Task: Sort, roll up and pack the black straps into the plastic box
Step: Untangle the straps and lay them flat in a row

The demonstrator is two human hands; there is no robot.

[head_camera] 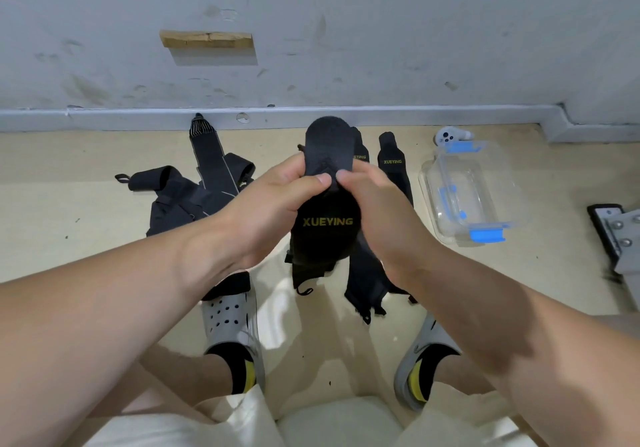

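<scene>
I hold a black strap [327,235] with yellow XUEYING lettering up in front of me, its rounded top end bent over. My left hand [273,204] pinches it from the left near the fold, and my right hand [377,211] pinches it from the right. A heap of tangled black straps [194,190] lies on the floor to the left. Two more lettered straps [393,166] lie flat behind my right hand. The clear plastic box [474,193] with blue latches sits open on the floor at the right, with no straps in it.
A white game controller [448,136] lies behind the box by the skirting. A black and metal bracket [616,235] sits at the far right edge. My feet in grey clogs [232,322] rest on the beige floor below the straps. A grey wall runs across the back.
</scene>
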